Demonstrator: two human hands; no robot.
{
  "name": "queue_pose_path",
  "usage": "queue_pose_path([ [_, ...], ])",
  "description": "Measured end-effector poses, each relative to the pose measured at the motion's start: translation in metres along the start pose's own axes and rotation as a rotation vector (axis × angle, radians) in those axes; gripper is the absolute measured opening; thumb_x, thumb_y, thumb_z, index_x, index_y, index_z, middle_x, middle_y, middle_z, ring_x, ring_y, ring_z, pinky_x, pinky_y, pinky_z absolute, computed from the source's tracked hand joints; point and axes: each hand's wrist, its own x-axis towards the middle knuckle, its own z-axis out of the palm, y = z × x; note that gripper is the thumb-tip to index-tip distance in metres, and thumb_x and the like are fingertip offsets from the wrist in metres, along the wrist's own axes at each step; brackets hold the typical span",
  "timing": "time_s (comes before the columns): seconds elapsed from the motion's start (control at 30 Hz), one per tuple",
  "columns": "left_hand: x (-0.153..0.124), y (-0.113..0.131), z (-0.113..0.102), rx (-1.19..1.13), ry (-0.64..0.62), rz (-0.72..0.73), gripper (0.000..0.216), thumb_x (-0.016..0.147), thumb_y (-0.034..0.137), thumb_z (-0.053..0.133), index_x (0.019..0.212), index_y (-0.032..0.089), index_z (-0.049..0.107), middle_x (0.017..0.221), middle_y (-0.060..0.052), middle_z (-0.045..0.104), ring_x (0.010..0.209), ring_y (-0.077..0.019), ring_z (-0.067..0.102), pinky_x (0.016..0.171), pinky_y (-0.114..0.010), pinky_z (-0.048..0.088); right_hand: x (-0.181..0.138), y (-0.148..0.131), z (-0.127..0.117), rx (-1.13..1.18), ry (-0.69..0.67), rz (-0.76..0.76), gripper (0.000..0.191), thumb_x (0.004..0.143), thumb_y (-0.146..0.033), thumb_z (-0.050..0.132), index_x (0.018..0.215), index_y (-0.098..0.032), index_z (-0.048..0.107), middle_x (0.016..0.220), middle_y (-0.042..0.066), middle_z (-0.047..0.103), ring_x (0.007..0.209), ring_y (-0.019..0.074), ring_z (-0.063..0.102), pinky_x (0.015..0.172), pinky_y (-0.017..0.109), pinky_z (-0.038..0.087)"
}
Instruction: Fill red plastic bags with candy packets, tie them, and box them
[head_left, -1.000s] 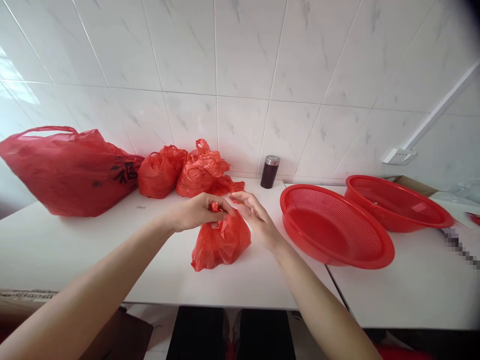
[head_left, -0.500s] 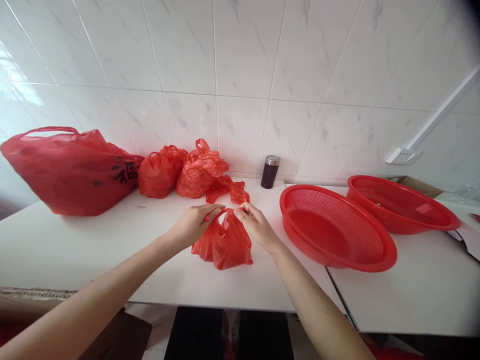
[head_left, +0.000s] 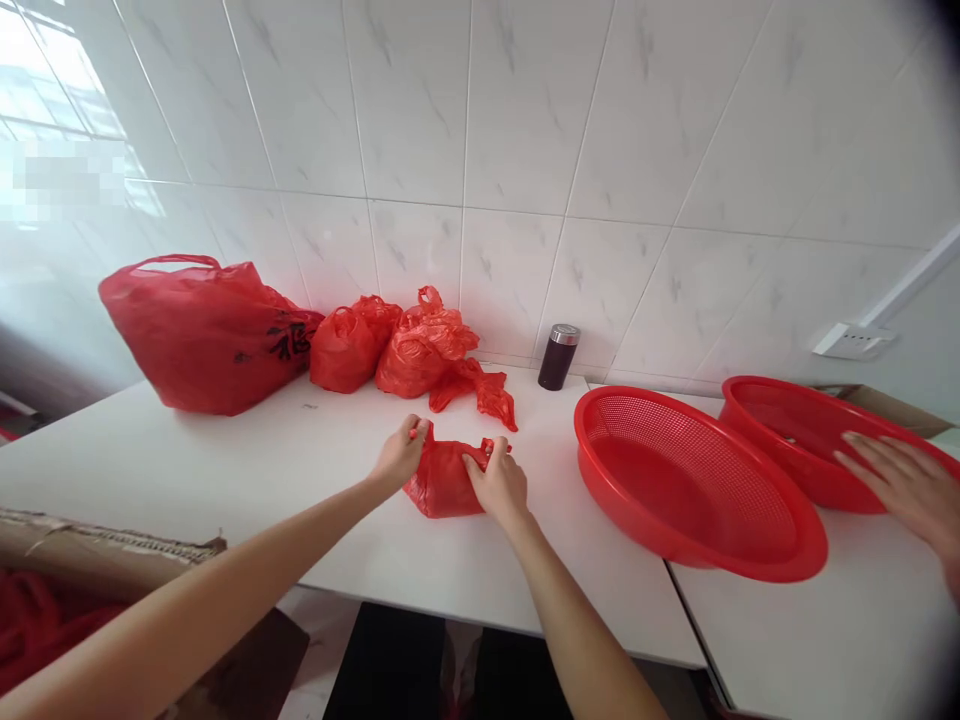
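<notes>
A small red plastic bag (head_left: 448,485) rests on the white table, its contents hidden. My left hand (head_left: 403,452) is closed on the bag's left handle, and my right hand (head_left: 501,482) grips the right handle, so the top is drawn apart between them. Just behind it lies a crumpled red plastic bag (head_left: 491,395). Farther back stand two filled red bags, one knotted on top (head_left: 424,350) and one with looped handles (head_left: 346,352).
At left leans a large red bag (head_left: 214,345) with black printing. A dark flask (head_left: 559,358) stands by the tiled wall. Two red plastic baskets occupy the right, a near one (head_left: 697,480) and a far one (head_left: 817,440). Another person's hand (head_left: 904,485) reaches over the far basket.
My hands have moved apart, spreading the bag's handles, and the bag looks lower and wider. Another person's hand has come in at the right. The view has shifted left.
</notes>
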Motion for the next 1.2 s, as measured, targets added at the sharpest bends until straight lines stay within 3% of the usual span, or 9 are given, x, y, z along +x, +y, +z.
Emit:
queue_pose_path([
  [0.1, 0.006, -0.007, 0.035, 0.11, 0.042, -0.026, 0.035, 0.095, 0.046, 0.024, 0.088, 0.024, 0.051, 0.073, -0.003, 0.064, 0.068, -0.0213, 0.06, 0.061, -0.029, 0.041, -0.004, 0.014, 0.006, 0.112, -0.024, 0.004, 0.019, 0.084, -0.036, 0.049, 0.094, -0.025, 0.038, 0.097, 0.005, 0.063, 0.086, 0.0234, 0.064, 0.071, 0.033, 0.045],
  [0.23, 0.004, -0.018, 0.053, 0.243, 0.056, -0.019, 0.028, 0.095, 0.04, 0.027, 0.091, 0.027, 0.051, 0.069, -0.002, 0.063, 0.067, -0.0223, 0.06, 0.059, -0.029, 0.036, 0.001, 0.041, -0.006, 0.191, -0.057, 0.021, 0.014, 0.085, -0.036, 0.045, 0.092, -0.026, 0.037, 0.094, 0.001, 0.062, 0.084, 0.0176, 0.064, 0.07, 0.028, 0.048],
  [0.53, 0.029, -0.032, 0.053, 0.464, 0.002, -0.064, 0.035, 0.096, 0.033, 0.025, 0.103, 0.028, 0.059, 0.088, -0.007, 0.071, 0.079, -0.0242, 0.065, 0.063, -0.031, 0.041, 0.033, 0.07, -0.01, 0.035, -0.099, 0.168, 0.009, 0.086, -0.033, 0.045, 0.087, -0.026, 0.04, 0.087, 0.0, 0.063, 0.08, 0.0191, 0.062, 0.064, 0.028, 0.043],
  [0.8, 0.051, -0.041, 0.068, 0.574, -0.032, -0.08, 0.039, 0.096, 0.045, 0.039, 0.106, 0.015, 0.061, 0.09, -0.008, 0.068, 0.081, -0.0203, 0.064, 0.078, -0.039, 0.047, 0.052, 0.067, -0.008, -0.242, -0.141, 0.258, 0.01, 0.083, -0.028, 0.052, 0.089, -0.025, 0.045, 0.084, 0.001, 0.065, 0.079, 0.0221, 0.062, 0.06, 0.028, 0.035],
  [1.03, 0.04, -0.045, 0.067, 0.482, 0.102, -0.054, 0.031, 0.094, 0.033, 0.034, 0.101, 0.02, 0.062, 0.105, -0.015, 0.068, 0.097, -0.0297, 0.063, 0.078, -0.038, 0.041, 0.039, 0.058, 0.003, -0.289, 0.0, 0.254, 0.014, 0.087, -0.033, 0.047, 0.096, -0.024, 0.04, 0.084, 0.003, 0.065, 0.081, 0.0239, 0.063, 0.06, 0.03, 0.034],
  [1.2, 0.016, -0.051, 0.047, 0.28, 0.184, -0.172, 0.035, 0.094, 0.041, 0.029, 0.088, 0.024, 0.059, 0.085, -0.008, 0.069, 0.074, -0.0254, 0.063, 0.064, -0.034, 0.04, 0.034, 0.062, -0.014, -0.15, 0.009, 0.265, 0.034, 0.081, -0.055, 0.052, 0.087, -0.026, 0.035, 0.083, -0.001, 0.064, 0.077, 0.02, 0.063, 0.056, 0.027, 0.037],
])
